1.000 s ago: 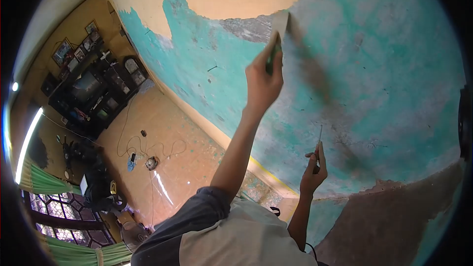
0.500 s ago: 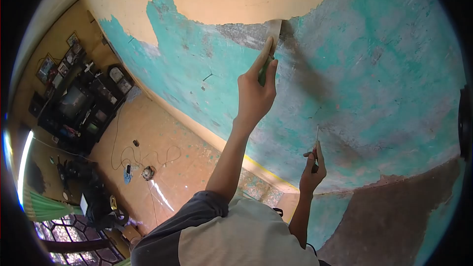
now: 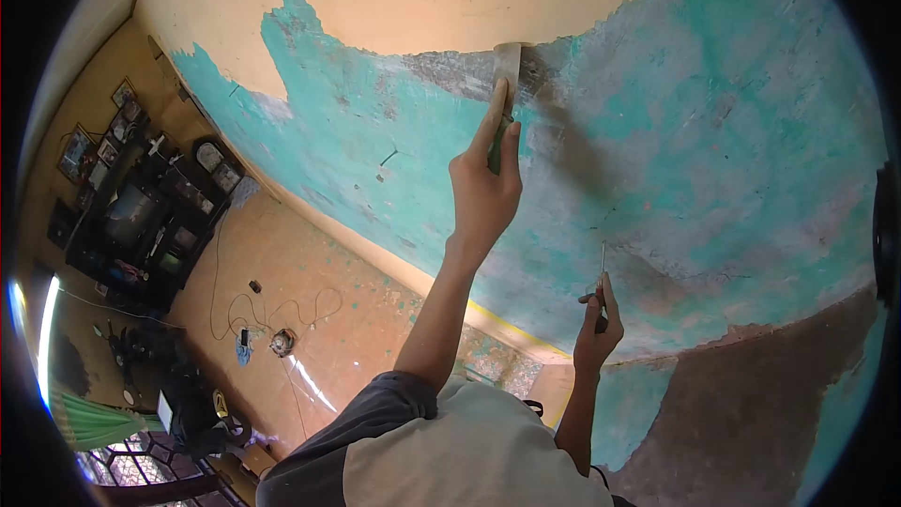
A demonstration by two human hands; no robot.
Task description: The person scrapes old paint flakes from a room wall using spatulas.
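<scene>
My left hand (image 3: 483, 183) grips a paint scraper (image 3: 507, 63) by its green handle, the index finger stretched along the blade. The blade's end lies at the ragged lower edge of the cream paint (image 3: 413, 0). Beside it runs a scraped grey strip (image 3: 441, 70), with worn turquoise paint (image 3: 357, 131) below. Lower right, my right hand (image 3: 596, 333) is closed round a dark-handled tool with a thin metal end (image 3: 603, 258), pointing up close to the wall. Its exact kind I cannot tell.
A bare brown patch (image 3: 751, 394) covers the wall's lower right. On the orange floor (image 3: 282, 272) lie a loose cable (image 3: 324, 305), a round object (image 3: 282, 343) and paint flakes. A black cabinet with a television (image 3: 131, 211) and a motorcycle (image 3: 178, 366) stand at left.
The scraper and my left hand have shifted slightly left along the cream paint's edge, and the blade now shows more face-on. My right hand is almost unmoved. The view has shifted a little.
</scene>
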